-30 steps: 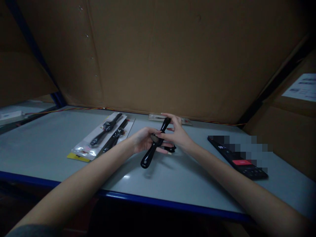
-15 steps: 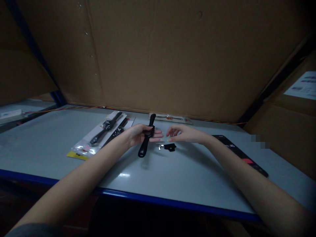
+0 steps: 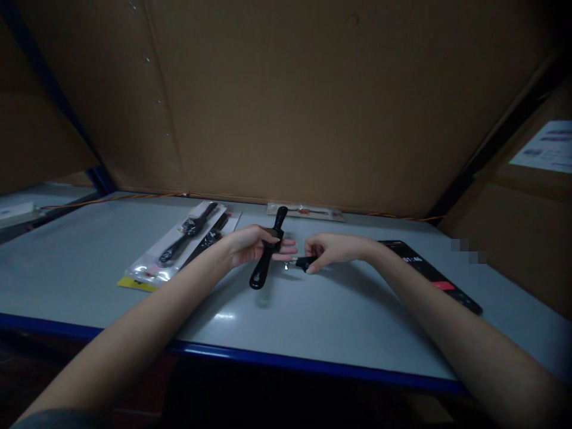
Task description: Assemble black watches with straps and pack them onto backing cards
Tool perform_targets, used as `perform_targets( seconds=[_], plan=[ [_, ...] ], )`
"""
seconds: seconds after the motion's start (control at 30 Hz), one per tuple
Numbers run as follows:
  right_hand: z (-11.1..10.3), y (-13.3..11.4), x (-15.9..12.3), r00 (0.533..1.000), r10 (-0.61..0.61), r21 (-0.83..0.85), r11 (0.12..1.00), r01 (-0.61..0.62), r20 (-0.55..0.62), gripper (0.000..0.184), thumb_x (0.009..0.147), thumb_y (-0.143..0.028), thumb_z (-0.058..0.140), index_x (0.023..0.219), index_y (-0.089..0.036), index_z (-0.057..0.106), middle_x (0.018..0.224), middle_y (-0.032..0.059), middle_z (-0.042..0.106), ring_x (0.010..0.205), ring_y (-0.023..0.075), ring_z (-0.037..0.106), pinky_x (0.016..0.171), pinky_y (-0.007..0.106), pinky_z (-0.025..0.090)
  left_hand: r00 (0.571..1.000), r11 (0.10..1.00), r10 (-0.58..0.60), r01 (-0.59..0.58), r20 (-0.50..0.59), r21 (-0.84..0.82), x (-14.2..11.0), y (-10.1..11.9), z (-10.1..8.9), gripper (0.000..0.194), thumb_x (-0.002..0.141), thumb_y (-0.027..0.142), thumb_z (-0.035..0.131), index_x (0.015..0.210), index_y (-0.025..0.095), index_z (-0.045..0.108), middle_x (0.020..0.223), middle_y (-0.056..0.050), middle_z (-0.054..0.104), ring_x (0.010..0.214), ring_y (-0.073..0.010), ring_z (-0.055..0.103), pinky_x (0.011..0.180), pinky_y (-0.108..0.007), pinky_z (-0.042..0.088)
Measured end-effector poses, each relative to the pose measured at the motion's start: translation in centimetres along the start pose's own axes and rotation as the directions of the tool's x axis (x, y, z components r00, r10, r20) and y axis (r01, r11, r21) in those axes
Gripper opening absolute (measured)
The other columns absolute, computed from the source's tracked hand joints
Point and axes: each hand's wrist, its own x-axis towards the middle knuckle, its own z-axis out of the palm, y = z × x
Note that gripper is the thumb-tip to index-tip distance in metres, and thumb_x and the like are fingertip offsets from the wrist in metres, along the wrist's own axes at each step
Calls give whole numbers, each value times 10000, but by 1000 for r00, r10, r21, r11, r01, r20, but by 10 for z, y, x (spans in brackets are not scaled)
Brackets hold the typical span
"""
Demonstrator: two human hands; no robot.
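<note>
My left hand [image 3: 248, 243] grips a black spokeshave [image 3: 263, 268] by its middle, the thumb on top and the other fingers stretched out beneath. The tool's two handles point away from me and towards me, tilted over the table. Just to the right, my right hand [image 3: 335, 247] pinches a small flat black part [image 3: 302, 262], apparently the spokeshave's cap, low at the tabletop. Small shiny metal pieces [image 3: 286, 266] lie at its left end, close to my left fingertips. Their exact shape is too small to tell.
Packaged spokeshaves [image 3: 179, 241] in clear plastic lie to the left on the grey table [image 3: 286, 322]. A flat packet [image 3: 322, 213] rests against the cardboard wall [image 3: 286, 119] at the back. A phone [image 3: 431, 274] showing a timer lies beside my right forearm.
My right hand has come down and its fingers have closed on the small black part. My left hand still holds the spokeshave, almost in the same place.
</note>
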Motion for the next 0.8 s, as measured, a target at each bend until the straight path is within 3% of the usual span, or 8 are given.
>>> perform_targets(
  seconds=[0.13, 0.23, 0.3, 0.37, 0.47, 0.57, 0.7, 0.8],
  plan=[
    [-6, 7, -1, 998, -50, 182, 982, 44, 30, 226, 574, -317, 724, 720, -173, 628, 631, -25, 590, 579, 116, 513, 532, 246, 382, 997, 997, -74, 75, 34, -35, 2, 0, -5, 269, 782, 132, 453, 1016, 9, 501, 998, -207, 639, 940, -273, 631, 902, -424, 443],
    [-14, 5, -5, 990, -79, 302, 947, 112, -120, 218, 609, -325, 709, 767, -179, 674, 686, -3, 637, 624, 125, 557, 591, 266, 421, 991, 993, -105, 108, 85, -38, 4, -1, -8, 392, 792, 238, 452, 1096, -9, 475, 1021, -224, 628, 976, -302, 610, 914, -455, 417],
    [-16, -2, -7, 963, -105, 340, 921, 189, -249, 220, 634, -335, 699, 798, -190, 690, 717, 1, 649, 657, 127, 573, 638, 280, 438, 981, 992, -121, 125, 151, -23, 4, -2, -9, 441, 800, 284, 443, 1119, -19, 472, 1035, -230, 621, 989, -307, 602, 916, -458, 408],
    [-14, -12, -7, 943, -130, 374, 894, 245, -307, 213, 646, -333, 697, 807, -194, 690, 720, -2, 647, 660, 124, 577, 651, 286, 450, 964, 989, -144, 145, 223, 11, 3, -3, -7, 474, 807, 323, 429, 1134, -17, 479, 1039, -221, 622, 988, -298, 602, 914, -451, 407],
    [-4, -26, -5, 941, -152, 453, 845, 283, -304, 229, 676, -318, 677, 873, -201, 667, 739, -6, 638, 650, 119, 581, 627, 283, 466, 946, 984, -175, 161, 271, 74, -1, -3, -1, 502, 807, 368, 416, 1142, 5, 500, 1025, -200, 634, 969, -285, 606, 902, -447, 411],
    [7, -36, -1, 943, -156, 515, 805, 293, -292, 265, 719, -298, 634, 971, -217, 627, 762, -7, 627, 626, 116, 580, 600, 285, 475, 950, 978, -198, 176, 241, 110, -4, -1, 5, 502, 803, 395, 399, 1128, 34, 522, 996, -187, 647, 963, -290, 601, 883, -465, 411],
    [14, -44, 0, 935, -77, 574, 770, 277, -347, 200, 733, -305, 621, 904, -204, 592, 721, -6, 627, 579, 115, 578, 563, 284, 468, 961, 983, -180, 166, 210, 83, -2, -1, 4, 519, 803, 463, 383, 1087, 61, 546, 938, -169, 660, 960, -292, 598, 887, -466, 399],
    [15, -47, 1, 900, 42, 636, 721, 274, -435, 214, 700, -316, 662, 808, -196, 522, 688, 2, 638, 612, 133, 606, 574, 282, 463, 959, 989, -148, 142, 242, 41, 1, -2, -1, 531, 802, 479, 394, 1056, 40, 551, 953, -187, 654, 941, -286, 606, 879, -436, 409]
  ],
)
